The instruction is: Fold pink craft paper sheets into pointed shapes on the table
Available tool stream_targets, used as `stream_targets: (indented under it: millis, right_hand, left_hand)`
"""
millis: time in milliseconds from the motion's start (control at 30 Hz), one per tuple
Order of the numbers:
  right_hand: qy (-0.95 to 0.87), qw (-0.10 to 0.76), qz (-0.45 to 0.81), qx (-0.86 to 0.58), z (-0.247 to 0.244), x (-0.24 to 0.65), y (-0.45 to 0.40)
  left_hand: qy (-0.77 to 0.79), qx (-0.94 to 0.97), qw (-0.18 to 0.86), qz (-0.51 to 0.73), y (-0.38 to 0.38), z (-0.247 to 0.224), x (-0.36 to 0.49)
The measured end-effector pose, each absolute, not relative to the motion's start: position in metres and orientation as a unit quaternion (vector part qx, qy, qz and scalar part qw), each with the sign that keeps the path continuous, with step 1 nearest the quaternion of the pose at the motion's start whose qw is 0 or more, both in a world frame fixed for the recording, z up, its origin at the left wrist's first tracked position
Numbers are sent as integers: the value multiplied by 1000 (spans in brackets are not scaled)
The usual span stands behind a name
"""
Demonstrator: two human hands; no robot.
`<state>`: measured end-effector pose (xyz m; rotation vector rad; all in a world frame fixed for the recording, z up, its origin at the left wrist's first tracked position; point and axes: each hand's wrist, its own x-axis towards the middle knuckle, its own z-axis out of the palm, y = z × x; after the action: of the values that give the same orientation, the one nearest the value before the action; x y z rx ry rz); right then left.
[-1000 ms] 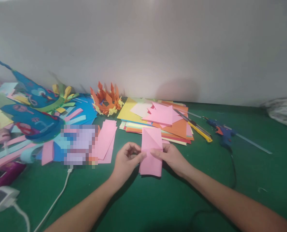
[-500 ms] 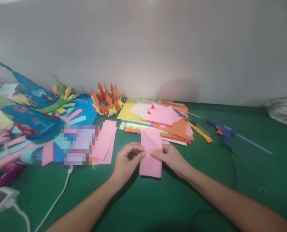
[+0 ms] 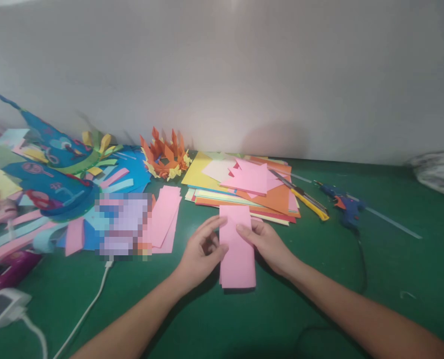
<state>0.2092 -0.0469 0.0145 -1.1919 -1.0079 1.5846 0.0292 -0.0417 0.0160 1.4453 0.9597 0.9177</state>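
A folded piece of pink paper (image 3: pixel 237 259) is held upright lengthwise between both hands, just above the green table (image 3: pixel 192 319). My left hand (image 3: pixel 206 247) grips its left edge, with the thumb at the lower front and the forefinger higher up. On the right edge, my right hand (image 3: pixel 266 242) pinches it, thumb on the front face and fingers bent behind. The front face looks plain, and a second layer peeks out at the lower left. Just behind lies a stack of coloured paper (image 3: pixel 244 202) with pink pieces (image 3: pixel 253 177) on top.
To the right lie a yellow utility knife (image 3: pixel 309 203) and a blue glue gun (image 3: pixel 351 207) with its cord. Pink paper strips (image 3: pixel 165 219) are at left, near an orange paper crown (image 3: pixel 165 159), blue cone hats (image 3: pixel 57 189) and a white cable (image 3: pixel 98 294).
The pink paper has come slightly nearer and lower. Its front, which showed a diagonal fold at the top, now looks plain. My left forefinger has moved up along the edge.
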Motion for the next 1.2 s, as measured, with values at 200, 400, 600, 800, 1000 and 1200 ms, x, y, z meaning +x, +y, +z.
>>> stream_targets:
  millis: [200, 400, 600, 800, 1000, 1200]
  right_hand:
    - [-412, 449, 639, -470, 17, 209, -47]
    - [-420, 448, 630, -474, 14, 210, -47]
    - [-496, 441, 575, -478, 4, 209, -47]
    - [-707, 422, 260, -505, 5, 215, -51]
    - [-871, 293, 157, -361, 10, 216, -49]
    - [-889, 273, 129, -346, 4, 213, -47]
  left_hand:
    - [387, 609, 581, 377, -42, 14, 27]
    - [378, 629, 577, 359, -42, 14, 25]
    - [400, 678, 539, 300, -30, 12, 11]
    - [443, 710, 475, 270, -22, 12, 0]
    - [453, 759, 398, 245, -23, 15, -2]
    - [475, 792, 340, 175, -21, 19, -6]
